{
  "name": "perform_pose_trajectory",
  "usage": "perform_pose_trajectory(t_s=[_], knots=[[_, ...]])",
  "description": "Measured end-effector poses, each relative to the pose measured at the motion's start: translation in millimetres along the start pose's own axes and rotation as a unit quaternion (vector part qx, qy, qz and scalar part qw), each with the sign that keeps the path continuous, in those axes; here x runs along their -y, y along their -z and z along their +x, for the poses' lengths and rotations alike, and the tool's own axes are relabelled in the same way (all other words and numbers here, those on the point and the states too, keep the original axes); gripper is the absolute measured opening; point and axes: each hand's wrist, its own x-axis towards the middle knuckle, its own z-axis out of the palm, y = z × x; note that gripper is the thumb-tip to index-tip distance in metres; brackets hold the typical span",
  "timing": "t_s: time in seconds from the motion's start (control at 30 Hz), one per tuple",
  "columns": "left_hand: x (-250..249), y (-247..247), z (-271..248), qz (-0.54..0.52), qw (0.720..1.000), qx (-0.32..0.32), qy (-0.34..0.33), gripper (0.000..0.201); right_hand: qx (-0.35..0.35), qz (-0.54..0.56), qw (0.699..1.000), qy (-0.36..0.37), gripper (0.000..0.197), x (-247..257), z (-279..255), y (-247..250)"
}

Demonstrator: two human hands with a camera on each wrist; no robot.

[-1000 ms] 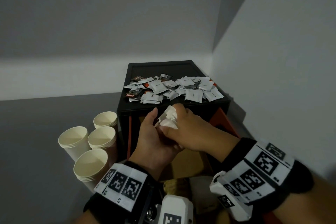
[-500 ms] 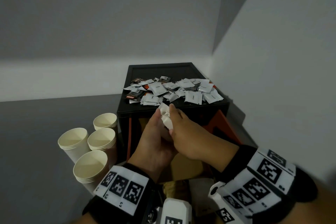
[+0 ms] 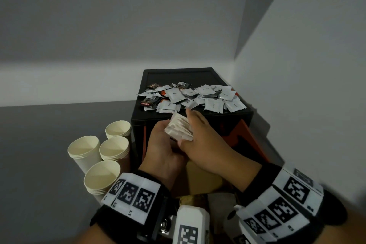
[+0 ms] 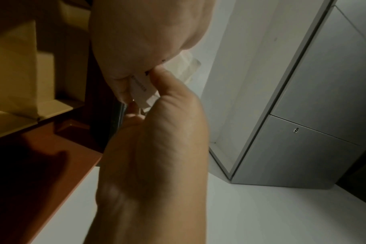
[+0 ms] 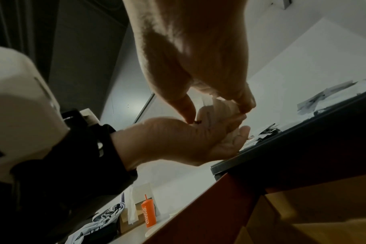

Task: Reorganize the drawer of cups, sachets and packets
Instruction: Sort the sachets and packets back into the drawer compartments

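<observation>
Both hands held one fanned stack of sachets [image 3: 179,129] just before the black box [image 3: 190,119]: the left hand [image 3: 165,149] cupped it, the right hand [image 3: 200,136] pinched its edges. A loosened pinch would probably let sachets slide out.

dim, grainy, wide-angle edge distortion

Your left hand [image 4: 157,148] fills the middle of the left wrist view, its thumb pressing a bundle of white sachets [image 4: 142,89] at about 12 o'clock. Your right hand [image 4: 144,36] closes over them from above. At 3 o'clock stands a grey cabinet [image 4: 316,115]; at 9 o'clock, cardboard boxes [image 4: 17,69] on a reddish board [image 4: 59,161].
</observation>
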Motion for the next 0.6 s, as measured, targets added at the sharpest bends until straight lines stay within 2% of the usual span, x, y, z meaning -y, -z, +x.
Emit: perform_pose_trajectory(t_s=[0.1,0.27,0.33,0.43,0.6], knots=[[-3,-1,-4,0.002,1.0,0.004,0.004,0.035,-0.002,-0.004,1.0,-0.012,0.083,0,2,2],[-1,-3,-7,0.002,1.0,0.005,-0.011,0.04,0.039,-0.027,0.999,0.002,0.075,3,-1,6],[0,-2,-6,0.019,1.0,0.0,0.004,0.037,0.033,-0.06,0.998,0.014,0.064,3,-1,9],[3,-3,-7,0.068,0.997,-0.015,0.035,0.035,0.026,-0.086,0.996,0.016,0.032,4,-1,16],[11,-7,-15,0.16,0.985,0.002,0.057,0.048,0.021,-0.064,0.998,0.007,0.036,-2,0,28]])
